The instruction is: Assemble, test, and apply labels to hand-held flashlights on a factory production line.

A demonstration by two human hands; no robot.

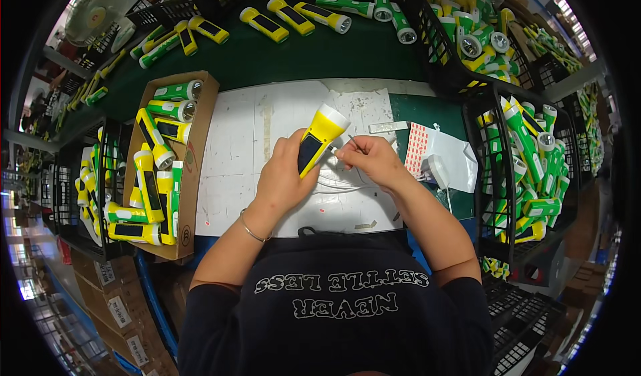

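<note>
My left hand is wrapped round a yellow flashlight with a white head and a dark solar panel on its body. The flashlight is tilted, head up and to the right. Against its right side my right hand is closed in a pinch on a small plug-like piece, mostly covered by the fingers. A thin dark strip also shows between those fingers; its kind is unclear. Pale cord loops lie on the white work surface below the hands.
At left stands a cardboard box of flashlights; a black crate is beyond it. Black crates heaped with green and yellow flashlights line the right. A white adapter lies on a plastic bag. More flashlights lie across the green belt.
</note>
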